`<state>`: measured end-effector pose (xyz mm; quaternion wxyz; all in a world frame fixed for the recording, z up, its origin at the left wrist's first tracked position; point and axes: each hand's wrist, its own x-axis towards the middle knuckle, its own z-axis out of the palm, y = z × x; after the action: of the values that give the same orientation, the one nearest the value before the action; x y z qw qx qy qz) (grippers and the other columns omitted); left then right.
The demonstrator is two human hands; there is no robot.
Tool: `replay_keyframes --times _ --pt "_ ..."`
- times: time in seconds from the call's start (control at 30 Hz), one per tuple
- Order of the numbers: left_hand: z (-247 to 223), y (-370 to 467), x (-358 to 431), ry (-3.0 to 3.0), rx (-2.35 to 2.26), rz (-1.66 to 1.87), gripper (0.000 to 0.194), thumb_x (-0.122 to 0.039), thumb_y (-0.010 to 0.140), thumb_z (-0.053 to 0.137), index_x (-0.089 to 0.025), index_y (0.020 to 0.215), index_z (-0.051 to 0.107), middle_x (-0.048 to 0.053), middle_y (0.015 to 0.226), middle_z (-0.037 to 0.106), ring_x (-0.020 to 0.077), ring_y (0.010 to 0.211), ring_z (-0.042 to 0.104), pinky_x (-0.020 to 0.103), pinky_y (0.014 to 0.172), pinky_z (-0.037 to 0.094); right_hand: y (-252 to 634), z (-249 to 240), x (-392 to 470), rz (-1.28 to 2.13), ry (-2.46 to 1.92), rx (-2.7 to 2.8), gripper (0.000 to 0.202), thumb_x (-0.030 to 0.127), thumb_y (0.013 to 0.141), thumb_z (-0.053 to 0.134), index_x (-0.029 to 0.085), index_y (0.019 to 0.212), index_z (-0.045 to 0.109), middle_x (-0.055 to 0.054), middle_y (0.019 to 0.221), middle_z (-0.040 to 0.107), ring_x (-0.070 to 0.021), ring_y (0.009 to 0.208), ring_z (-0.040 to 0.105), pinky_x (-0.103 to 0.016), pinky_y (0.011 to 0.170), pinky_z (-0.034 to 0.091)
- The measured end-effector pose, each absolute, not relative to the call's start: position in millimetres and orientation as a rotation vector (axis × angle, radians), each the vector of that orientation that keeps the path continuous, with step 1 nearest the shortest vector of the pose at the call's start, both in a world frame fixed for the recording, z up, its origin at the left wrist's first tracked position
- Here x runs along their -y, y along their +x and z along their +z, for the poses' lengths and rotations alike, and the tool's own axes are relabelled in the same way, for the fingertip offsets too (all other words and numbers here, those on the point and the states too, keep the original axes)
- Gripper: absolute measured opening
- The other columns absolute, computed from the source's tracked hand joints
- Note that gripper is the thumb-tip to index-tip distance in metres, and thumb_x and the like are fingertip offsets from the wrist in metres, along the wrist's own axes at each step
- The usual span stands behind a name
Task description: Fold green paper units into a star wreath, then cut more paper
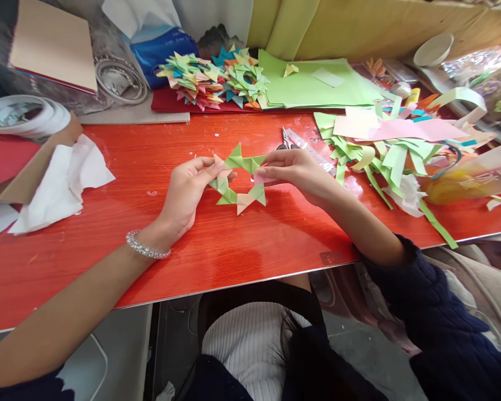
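A folded-paper star ring, green with peach and pink points, is held up over the red table. My left hand pinches its left side between thumb and fingers, at a peach piece. On the right side, my right hand grips the ring near a pink piece, fingers closed and pressed together. The middle of the ring is open and shows the table through it. Fingertips of both hands are partly hidden behind the paper.
Behind stand stacked folded-paper stars and green paper sheets. Scissors and a clear ruler lie beyond my right hand. Paper strips pile up at right. Tape rolls and white tissue are at left.
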<state>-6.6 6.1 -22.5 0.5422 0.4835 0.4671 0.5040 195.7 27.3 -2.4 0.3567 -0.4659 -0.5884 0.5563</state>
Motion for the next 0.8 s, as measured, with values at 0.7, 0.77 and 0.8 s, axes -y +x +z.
replay_keyframes --times 0.7,0.77,0.8 --pt "-27.1 -19.8 -24.8 0.999 -0.973 1.365 0.017 -0.036 0.077 0.073 -0.019 0.082 0.071 0.003 0.09 0.072 0.0119 0.086 0.065 0.022 0.077 0.047 205.2 -14.7 -40.7 1.297 -1.048 1.544 0.015 0.032 0.078 0.067 0.017 0.078 0.068 0.001 0.064 0.059 -0.0078 0.054 0.053 -0.023 0.047 0.041" --pt "-26.0 -21.3 -26.1 1.0 -1.006 1.361 0.023 -0.04 0.079 0.07 -0.019 0.088 0.072 0.006 0.1 0.072 0.0122 0.088 0.064 0.022 0.075 0.047 212.0 -15.4 -47.7 1.186 -1.026 1.424 0.014 0.032 0.079 0.066 0.019 0.079 0.067 0.002 0.064 0.058 -0.0072 0.054 0.052 -0.022 0.046 0.039" --pt "-25.5 -22.4 -26.8 0.987 -1.018 1.358 0.024 -0.04 0.079 0.07 -0.019 0.09 0.072 0.006 0.102 0.071 0.0123 0.088 0.064 0.022 0.074 0.047 216.3 -15.7 -51.8 1.14 -1.012 1.352 0.013 0.033 0.078 0.067 0.019 0.08 0.067 0.003 0.066 0.057 -0.0071 0.055 0.052 -0.022 0.046 0.039"
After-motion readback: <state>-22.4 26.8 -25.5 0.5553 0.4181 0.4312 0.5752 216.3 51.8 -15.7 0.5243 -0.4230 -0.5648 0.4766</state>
